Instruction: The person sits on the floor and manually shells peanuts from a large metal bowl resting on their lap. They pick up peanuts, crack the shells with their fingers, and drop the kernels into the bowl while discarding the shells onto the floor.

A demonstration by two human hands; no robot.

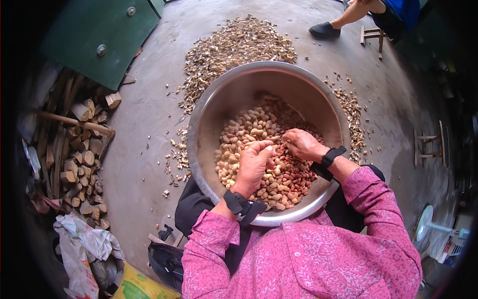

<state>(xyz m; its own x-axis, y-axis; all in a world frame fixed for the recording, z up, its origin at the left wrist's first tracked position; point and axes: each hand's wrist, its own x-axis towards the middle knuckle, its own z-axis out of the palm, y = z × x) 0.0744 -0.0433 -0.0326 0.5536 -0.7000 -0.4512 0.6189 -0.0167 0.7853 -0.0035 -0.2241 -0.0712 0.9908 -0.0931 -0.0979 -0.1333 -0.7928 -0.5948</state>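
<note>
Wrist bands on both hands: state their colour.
Black wrist bands, clearest in the head view.

A heap of empty shells (239, 42) lies on the concrete floor (144, 124). At the left, cut firewood (82, 159) is stacked, and above it there is a green metal door (97, 37). Crumpled sacks (84, 249) lie at the lower left. At the top right, another person's foot in a black shoe (323, 31) stands near a small wooden stool (372, 37).

One metal basin (209, 114) is seen at centre, with two hands (254, 167) over it, each wrist banded. Two wooden stools (372, 37) are counted at right, one shoe (324, 30) at the top.
</note>
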